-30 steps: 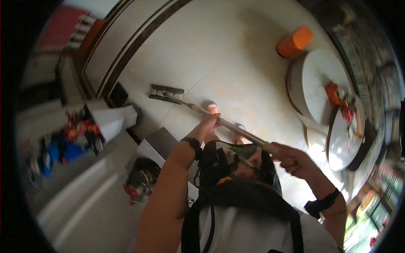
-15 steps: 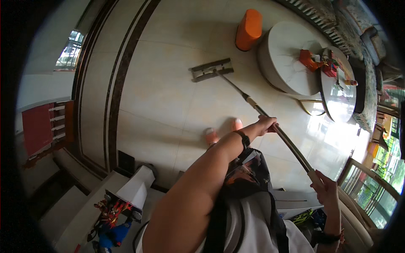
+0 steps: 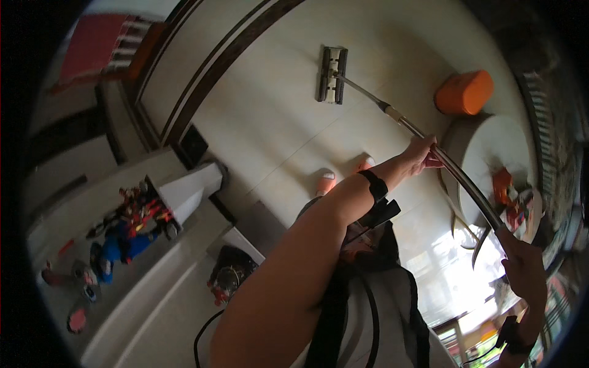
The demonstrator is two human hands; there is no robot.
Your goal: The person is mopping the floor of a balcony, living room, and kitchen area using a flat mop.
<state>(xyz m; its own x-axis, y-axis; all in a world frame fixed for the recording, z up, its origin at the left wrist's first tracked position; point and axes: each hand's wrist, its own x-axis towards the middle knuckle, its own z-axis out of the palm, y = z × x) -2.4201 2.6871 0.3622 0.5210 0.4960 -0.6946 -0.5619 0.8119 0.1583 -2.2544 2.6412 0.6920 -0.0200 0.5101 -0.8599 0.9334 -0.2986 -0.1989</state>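
Observation:
A flat mop (image 3: 335,75) lies with its rectangular head on the pale tiled floor (image 3: 264,116), joined to a long metal pole. My left hand (image 3: 424,156) is closed round the middle of the pole. Farther up the pole, at the right, my right hand (image 3: 521,260) wraps round its upper end. Both forearms wear black straps. Below my left hand, my feet in pink-orange slippers (image 3: 327,182) stand on the tiles.
At the right stand an orange bin (image 3: 464,92) and a round white table (image 3: 491,144) with a red-orange box (image 3: 502,186) on it. A dark floor border (image 3: 227,61) runs at the upper left. Toy figures (image 3: 132,230) lie on a ledge at lower left.
My view has turned, so the bin and table sit farther right and lower. The mop head has swung from lying crosswise to nearly lengthwise. Both hands keep hold of the pole.

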